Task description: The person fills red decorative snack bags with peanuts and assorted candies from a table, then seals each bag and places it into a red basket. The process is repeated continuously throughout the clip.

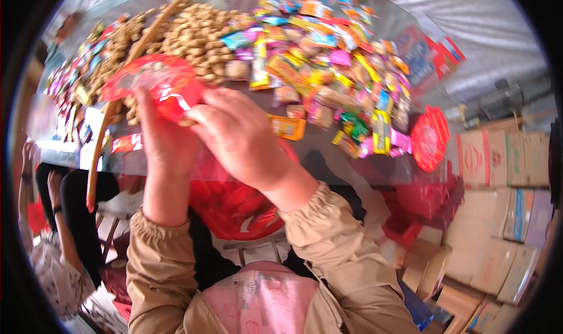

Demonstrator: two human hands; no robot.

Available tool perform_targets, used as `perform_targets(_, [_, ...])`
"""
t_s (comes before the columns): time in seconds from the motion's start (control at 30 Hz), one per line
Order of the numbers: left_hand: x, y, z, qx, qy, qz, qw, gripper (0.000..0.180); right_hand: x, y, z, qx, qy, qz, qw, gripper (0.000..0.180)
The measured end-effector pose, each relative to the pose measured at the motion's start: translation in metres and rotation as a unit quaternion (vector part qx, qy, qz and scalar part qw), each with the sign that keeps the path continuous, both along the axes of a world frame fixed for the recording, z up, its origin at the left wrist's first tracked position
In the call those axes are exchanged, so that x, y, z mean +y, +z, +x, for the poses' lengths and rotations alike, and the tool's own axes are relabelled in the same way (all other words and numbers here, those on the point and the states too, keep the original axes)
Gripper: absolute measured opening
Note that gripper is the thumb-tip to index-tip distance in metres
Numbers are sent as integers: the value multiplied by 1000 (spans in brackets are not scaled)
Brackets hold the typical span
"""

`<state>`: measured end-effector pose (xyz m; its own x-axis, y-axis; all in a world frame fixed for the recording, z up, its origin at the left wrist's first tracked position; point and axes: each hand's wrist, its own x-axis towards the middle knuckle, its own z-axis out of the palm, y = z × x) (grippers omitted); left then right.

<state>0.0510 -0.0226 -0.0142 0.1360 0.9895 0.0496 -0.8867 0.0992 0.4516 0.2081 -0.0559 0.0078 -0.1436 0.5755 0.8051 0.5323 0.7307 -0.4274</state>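
Observation:
Over the near left of the table, both my hands are closed on a shiny red plastic bag [176, 87] with a pale, see-through part. My left hand [164, 137] grips it from below, thumb up against its near side. My right hand [243, 134] pinches its right edge between thumb and fingers. What lies inside the bag is hard to make out. Behind it is a heap of unshelled peanuts [196, 41], crossed on its left by a long wooden stick [153, 29]. Wrapped sweets [328, 55] in many colours spread to the right.
A red scalloped disc-shaped item [430, 139] sits at the table's right edge. Below the near edge, over my lap, is a larger red bag [234, 211]. Cardboard boxes [487, 228] are stacked at right. Another person's arm [64, 228] shows at left, near more wrapped sweets [79, 70].

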Motion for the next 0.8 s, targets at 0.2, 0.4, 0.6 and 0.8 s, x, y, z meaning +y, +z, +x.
perform_targets(0.2, [-11, 7, 21, 17, -45, -10, 999, 73, 0, 8, 11, 76, 13, -62, 995, 29])
perform_targets(0.4, [-14, 6, 18, 36, -66, -17, 997, 74, 0, -4, 8, -36, 0, -63, 997, 13])
perform_targets(0.6, [3, 7, 4, -69, -129, 25, 989, 75, 7, 4, 27, -16, 45, 90, 995, 14])
perform_targets(0.8, [1, 45, -16, -125, -33, 37, 991, 63, 3, 6, 55, 192, 57, -131, 971, 25])
